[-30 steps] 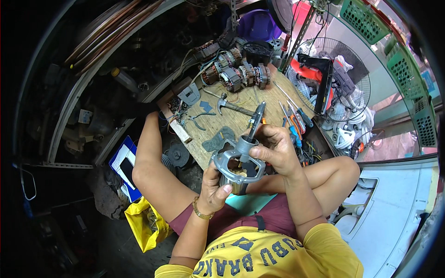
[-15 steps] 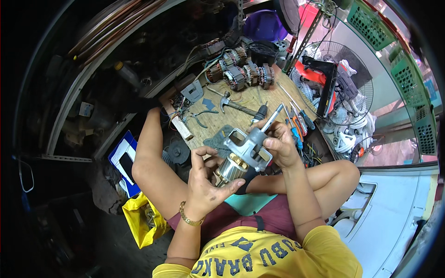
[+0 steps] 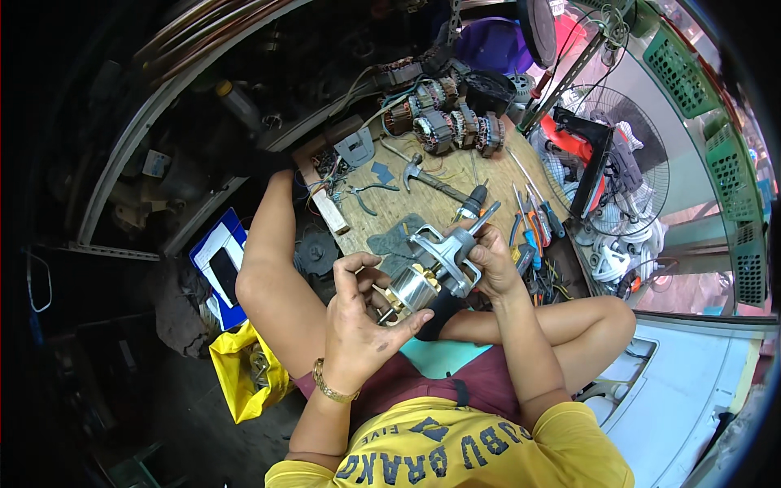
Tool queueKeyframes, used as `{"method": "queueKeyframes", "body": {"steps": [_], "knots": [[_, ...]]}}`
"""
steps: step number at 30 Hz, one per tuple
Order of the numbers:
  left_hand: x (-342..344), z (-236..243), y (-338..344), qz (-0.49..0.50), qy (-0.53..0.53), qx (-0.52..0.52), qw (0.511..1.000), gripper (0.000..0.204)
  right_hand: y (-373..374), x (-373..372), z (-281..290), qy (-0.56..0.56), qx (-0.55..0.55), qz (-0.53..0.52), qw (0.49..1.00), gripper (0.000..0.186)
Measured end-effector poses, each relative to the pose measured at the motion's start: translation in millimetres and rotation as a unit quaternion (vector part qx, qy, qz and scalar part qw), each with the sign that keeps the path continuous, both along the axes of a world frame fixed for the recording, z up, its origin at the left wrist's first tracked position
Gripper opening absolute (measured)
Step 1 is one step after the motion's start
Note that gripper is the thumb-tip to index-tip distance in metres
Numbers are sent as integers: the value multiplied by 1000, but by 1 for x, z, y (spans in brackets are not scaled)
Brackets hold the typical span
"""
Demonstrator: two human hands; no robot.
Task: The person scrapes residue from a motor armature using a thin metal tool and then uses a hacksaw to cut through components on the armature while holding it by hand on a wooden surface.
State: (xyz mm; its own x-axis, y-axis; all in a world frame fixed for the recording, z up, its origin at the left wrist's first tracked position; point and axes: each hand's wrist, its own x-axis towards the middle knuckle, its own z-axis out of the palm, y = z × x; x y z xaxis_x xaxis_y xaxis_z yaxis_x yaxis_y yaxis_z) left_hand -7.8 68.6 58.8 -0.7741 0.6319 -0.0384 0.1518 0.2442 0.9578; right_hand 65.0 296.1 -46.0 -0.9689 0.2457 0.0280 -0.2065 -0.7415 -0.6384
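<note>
Above my lap, my left hand point(image 3: 354, 325) has its thumb and fingers curled round a silver motor rotor point(image 3: 412, 287) with brass-coloured parts at its end. A grey cast-metal motor bracket point(image 3: 450, 254) with open arms sits on the shaft, up and to the right of the rotor. My right hand point(image 3: 495, 262) pinches this bracket near the spot where the shaft point(image 3: 486, 218) sticks out at an upward slant. The fingertips behind the bracket are partly hidden.
On the wooden board point(image 3: 423, 207) ahead lie a hammer point(image 3: 435, 180), pliers point(image 3: 370, 195), a drill chuck point(image 3: 476, 198), a dark cloth point(image 3: 396, 241) and several screwdrivers point(image 3: 533, 220). Several wound stators point(image 3: 455, 130) stand at its far edge. A fan guard point(image 3: 606, 163) is at right, a yellow bag point(image 3: 244, 382) at left.
The rotor and bracket have tilted a little in my hands, and the protruding shaft looks shorter. Both hands keep their hold. The surroundings have shifted slightly right in view.
</note>
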Motion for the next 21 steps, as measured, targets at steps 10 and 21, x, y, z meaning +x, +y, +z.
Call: {"method": "queueKeyframes", "body": {"steps": [10, 21], "knots": [[4, 0, 8, 5, 123, 21, 992, 82, 6, 4, 3, 9, 3, -5, 1000, 49], [1, 1, 8, -2, 447, 19, 894, 69, 7, 9, 14, 15, 27, -7, 1000, 59]]}}
